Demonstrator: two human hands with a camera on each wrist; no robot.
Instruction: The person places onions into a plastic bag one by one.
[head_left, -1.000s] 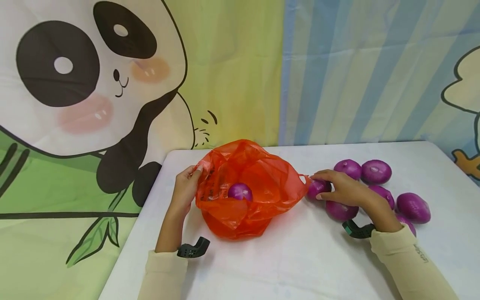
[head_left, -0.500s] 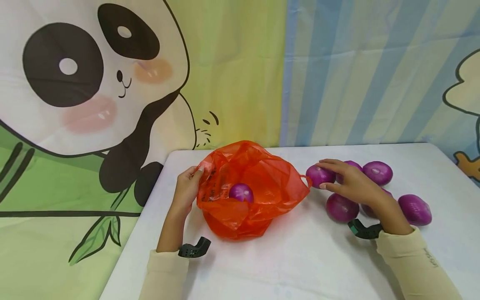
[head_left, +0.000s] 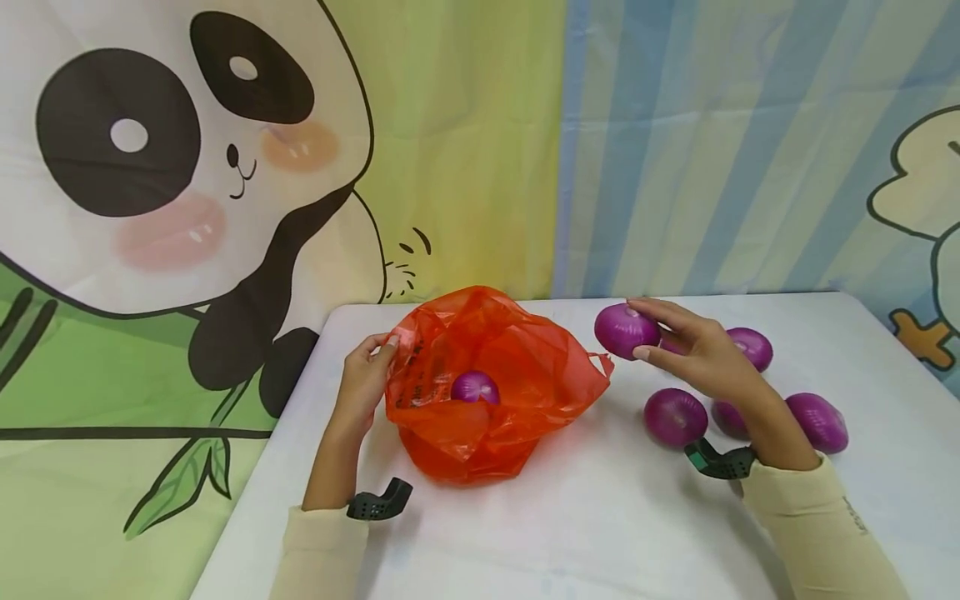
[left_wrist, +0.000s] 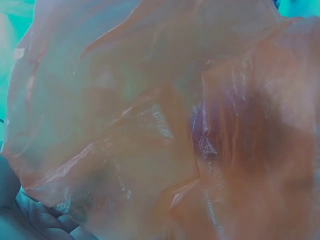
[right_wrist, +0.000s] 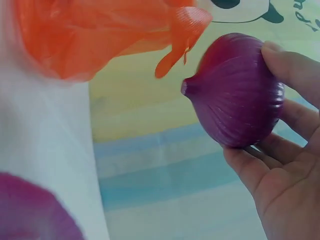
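An orange-red plastic bag [head_left: 450, 437] stands with its mouth spread on the table, one purple onion [head_left: 476, 387] lying inside. My left hand [head_left: 362, 379] pinches the bag's left rim between thumb and fingers. In the left wrist view the bag's film [left_wrist: 135, 125] fills most of the picture, and part of the hand [left_wrist: 40, 215] shows in the lower left corner. Raised above the table, to the right of the bag, is another purple onion [head_left: 624, 331]. My right hand [head_left: 701, 350] holds it by thumb and fingertips. The right wrist view shows this onion's [right_wrist: 240, 95] pointed tip.
Several more onions lie on the white table [head_left: 585, 517] at the right, such as a near onion [head_left: 675, 417], a far onion [head_left: 752, 347] and a right-hand onion [head_left: 817, 422]. Some are partly behind the right arm. A printed panda backdrop [head_left: 450, 150] rises behind the table.
My right hand has lifted an onion off the table, up and slightly away from the pile, beside the bag's handle. My left hand keeps its pinch on the bag, almost unmoved.
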